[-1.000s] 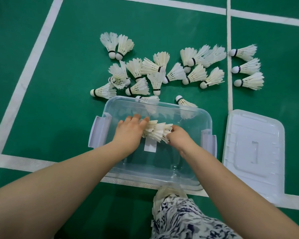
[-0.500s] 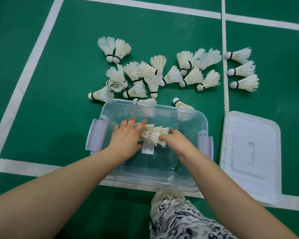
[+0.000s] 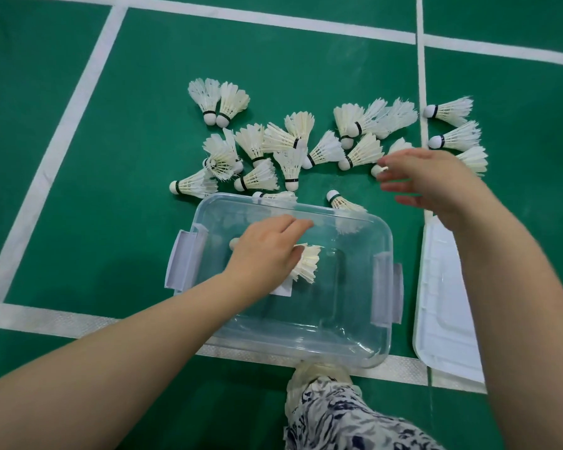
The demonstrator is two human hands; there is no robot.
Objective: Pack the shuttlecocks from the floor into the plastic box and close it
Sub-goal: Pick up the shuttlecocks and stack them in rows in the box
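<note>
Box (image 3: 355, 336) on floor, open, lid (image 3: 442, 319) just beside it on right. Small stack of shuttlecocks (image 3: 306, 263) inside, left hand (image 3: 264, 251) grasping it, setting it down I think. Right hand (image 3: 436, 180) released, fingers spread over loose pile (image 3: 290, 147) beyond box. Packing barely begun. Next: right grabs nearest ones by cork, nests them.

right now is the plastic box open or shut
Open: the plastic box has no cover, and its lid lies flat on the floor beside it.
</note>
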